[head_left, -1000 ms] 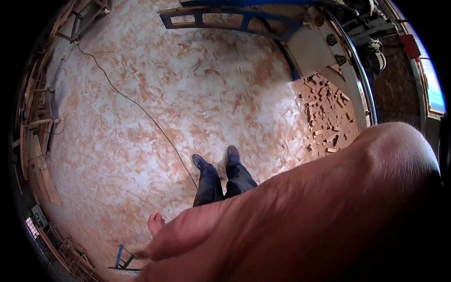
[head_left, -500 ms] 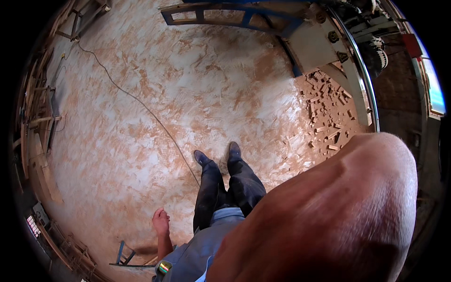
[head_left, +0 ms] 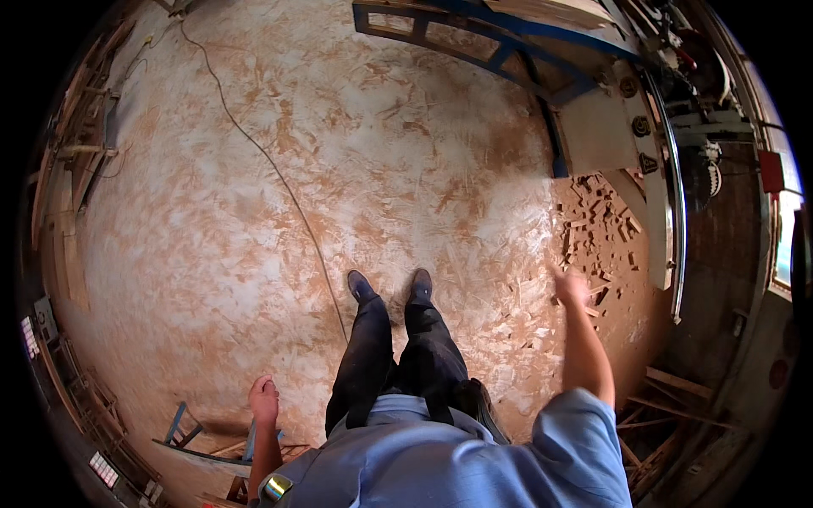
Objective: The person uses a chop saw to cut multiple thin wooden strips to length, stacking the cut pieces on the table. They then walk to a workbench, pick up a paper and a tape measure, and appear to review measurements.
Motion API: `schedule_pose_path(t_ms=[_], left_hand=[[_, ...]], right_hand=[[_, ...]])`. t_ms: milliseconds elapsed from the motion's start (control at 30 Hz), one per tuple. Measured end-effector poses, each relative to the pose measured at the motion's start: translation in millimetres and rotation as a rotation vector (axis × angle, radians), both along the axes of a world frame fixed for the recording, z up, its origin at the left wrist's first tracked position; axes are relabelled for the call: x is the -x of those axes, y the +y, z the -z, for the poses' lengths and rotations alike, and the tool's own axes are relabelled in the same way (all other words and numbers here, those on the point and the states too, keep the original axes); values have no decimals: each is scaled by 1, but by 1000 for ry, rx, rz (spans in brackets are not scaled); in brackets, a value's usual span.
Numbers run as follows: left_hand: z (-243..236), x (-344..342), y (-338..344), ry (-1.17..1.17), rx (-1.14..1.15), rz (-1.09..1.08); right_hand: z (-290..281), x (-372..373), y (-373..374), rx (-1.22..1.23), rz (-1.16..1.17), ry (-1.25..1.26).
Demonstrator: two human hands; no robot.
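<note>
My left hand (head_left: 264,399) hangs by my left side over the dusty floor, its fingers curled in loosely with nothing visible in them. On the other side, my right hand (head_left: 572,286) is held out over the edge of a scatter of small wood offcuts (head_left: 600,229). It is somewhat smeared by motion, so its fingers do not show clearly, and I see no object in it. Neither hand touches anything that I can make out.
A machine with a pale panel (head_left: 597,140), a metal rail (head_left: 675,203) and a blue frame (head_left: 423,32) stands at the far right. A cable (head_left: 275,169) crosses the sawdust-covered floor (head_left: 195,245). Timber (head_left: 72,254) lines the left; a blue stand (head_left: 182,427) is behind my left hand.
My right arm, raised large across the view before, has dropped to my right side. The left hand stays low with its fingers curled. The view has shifted, so the machine sits lower and further right.
</note>
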State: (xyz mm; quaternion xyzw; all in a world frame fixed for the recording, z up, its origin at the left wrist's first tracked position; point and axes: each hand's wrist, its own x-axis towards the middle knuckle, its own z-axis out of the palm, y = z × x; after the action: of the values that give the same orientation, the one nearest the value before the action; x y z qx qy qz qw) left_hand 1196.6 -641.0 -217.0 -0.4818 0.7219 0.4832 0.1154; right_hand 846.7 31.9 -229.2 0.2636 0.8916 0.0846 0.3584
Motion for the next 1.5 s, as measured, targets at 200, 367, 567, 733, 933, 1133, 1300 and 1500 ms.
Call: schedule_pose_path(t_ms=[200,367,567,733,933,1133,1300,1500], left_hand=[[4,11,-14,-179,-38,-138],[-3,107,-46,79,104,121],[-198,320,-6,543,-31,162],[-382,406,52,925,-296,590],[-470,482,79,1034,-444,1240],[-455,588,84,1153,-303,1273],[-460,641,90,1445,423,1205],[-445,677,92,1593,693,739]], right_hand=[[3,-65,118,120,170,449],[22,-27,-3,654,769,617],[-2,59,-185,1392,1056,541],[-50,154,-277,1587,1195,602],[-11,306,-320,2053,1342,601],[15,410,-327,2116,1742,698],[-1,453,-350,2048,1952,867],[-18,483,-378,2367,2042,891]])
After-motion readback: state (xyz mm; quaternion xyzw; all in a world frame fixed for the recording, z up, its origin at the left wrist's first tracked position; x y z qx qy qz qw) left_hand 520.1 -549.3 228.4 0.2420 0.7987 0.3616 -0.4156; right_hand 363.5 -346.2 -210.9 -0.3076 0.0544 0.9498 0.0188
